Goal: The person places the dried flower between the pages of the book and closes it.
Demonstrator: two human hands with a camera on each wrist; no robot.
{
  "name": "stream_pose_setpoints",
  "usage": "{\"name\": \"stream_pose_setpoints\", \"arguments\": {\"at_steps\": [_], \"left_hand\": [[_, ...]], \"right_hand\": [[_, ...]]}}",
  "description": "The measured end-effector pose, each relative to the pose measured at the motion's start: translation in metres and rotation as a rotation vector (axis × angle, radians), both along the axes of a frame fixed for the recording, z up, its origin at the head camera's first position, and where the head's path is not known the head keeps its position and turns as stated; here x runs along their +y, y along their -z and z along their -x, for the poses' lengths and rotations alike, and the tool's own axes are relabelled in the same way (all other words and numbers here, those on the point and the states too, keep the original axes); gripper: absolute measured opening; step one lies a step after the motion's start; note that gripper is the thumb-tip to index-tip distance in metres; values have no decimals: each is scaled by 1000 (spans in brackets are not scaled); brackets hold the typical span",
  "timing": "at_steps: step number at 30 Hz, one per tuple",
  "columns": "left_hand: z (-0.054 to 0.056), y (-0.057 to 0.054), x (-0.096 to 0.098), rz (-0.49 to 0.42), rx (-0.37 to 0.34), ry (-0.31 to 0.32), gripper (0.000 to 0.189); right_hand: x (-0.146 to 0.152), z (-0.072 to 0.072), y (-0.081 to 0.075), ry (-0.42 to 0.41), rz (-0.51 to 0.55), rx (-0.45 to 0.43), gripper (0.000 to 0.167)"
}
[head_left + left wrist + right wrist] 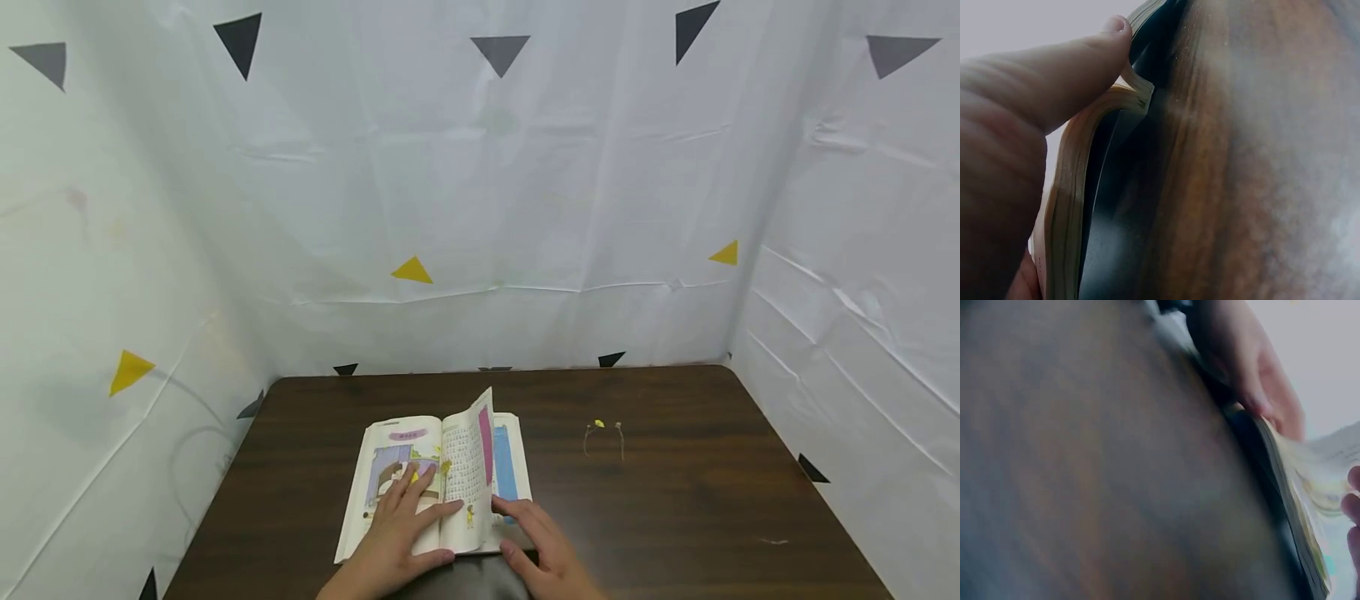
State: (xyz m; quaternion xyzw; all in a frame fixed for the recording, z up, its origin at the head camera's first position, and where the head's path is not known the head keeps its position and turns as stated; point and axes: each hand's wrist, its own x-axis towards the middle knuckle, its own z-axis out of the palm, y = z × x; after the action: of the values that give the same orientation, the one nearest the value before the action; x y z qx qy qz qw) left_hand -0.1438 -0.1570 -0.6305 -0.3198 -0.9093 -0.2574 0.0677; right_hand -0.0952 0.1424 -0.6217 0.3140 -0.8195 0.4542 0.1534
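Note:
A thick illustrated book (348,517) lies spread on the dark wooden table (712,500) in the head view. One page (465,450) stands partly raised, leaning to the right over a page with a blue block. My left hand (393,529) rests across the left page and the gutter, fingers spread; its thumb (1085,69) lies at the book's near edge in the left wrist view. Beside the raised page, my right hand (547,550) has its index finger at the lower right part of the book. Several right fingertips (1352,506) show at the side of the right wrist view, apart from each other.
To the right of the book lie two thin stem-like things with a small yellow piece (599,424). White sheeting (480,208) with black, grey and yellow triangles rises behind the table and at both sides. Something dark grey (472,579) shows below the table's near edge.

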Motion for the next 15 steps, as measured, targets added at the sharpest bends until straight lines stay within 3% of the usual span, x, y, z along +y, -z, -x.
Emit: {"name": "stream_pose_setpoints", "arguments": {"at_steps": [4,7,11,15], "left_hand": [[1,1,1,12,-1,-1,67],[2,-1,2,-13,14,-1,68],[0,-4,5,-132,20,-27,77],[-7,-5,12,-224,124,-52,85]], "right_hand": [[-6,-2,2,-194,-121,-197,75],[-9,-1,3,-273,-175,-314,76],[-10,1,6,-300,-175,-274,69],[-11,1,11,-333,-159,-249,66]]}}
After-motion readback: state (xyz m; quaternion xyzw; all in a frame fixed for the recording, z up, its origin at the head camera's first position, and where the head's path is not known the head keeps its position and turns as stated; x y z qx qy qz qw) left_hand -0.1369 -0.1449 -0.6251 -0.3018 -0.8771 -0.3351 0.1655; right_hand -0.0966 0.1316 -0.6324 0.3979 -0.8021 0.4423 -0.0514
